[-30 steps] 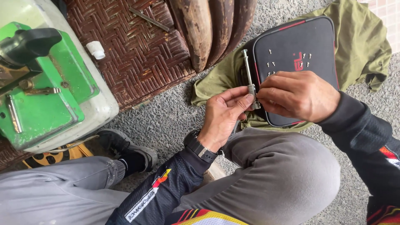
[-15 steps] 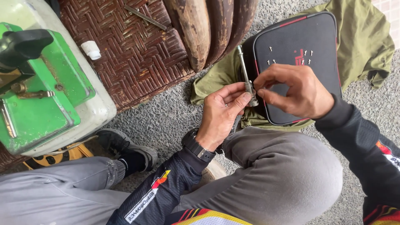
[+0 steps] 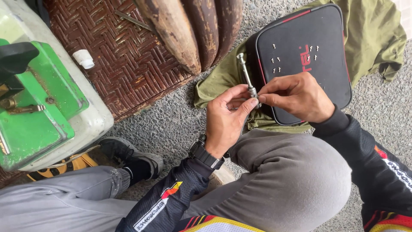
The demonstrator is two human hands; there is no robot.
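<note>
Nearest, grey-trousered knees and black sleeves with bright printed panels are seen, and a black wristwatch is worn on the left wrist. Just above the knees, a slim grey metal rod with a socket-like head is held upright and slightly tilted between both hands. The left hand is closed in a pinch, thumb and forefinger pressed on the rod's lower end; the right hand is likewise pinched, its fingertips set on the same lower end from the other side, so that the two sets of fingertips almost touch. The step in hand is judged to be a fitting or turning of some small part at the rod's base, though that part is hidden by the fingers. A fine twist with a steady grip would seem to be called for next.

Beyond the hands, a black zipped case with red trim is laid on a crumpled olive-green cloth on the grey gravelled ground; a scatter of small pale screws is seen on the case. Farther left, a brown woven mat, a small white cap, dark wooden pieces and a green and white machine are seen.
</note>
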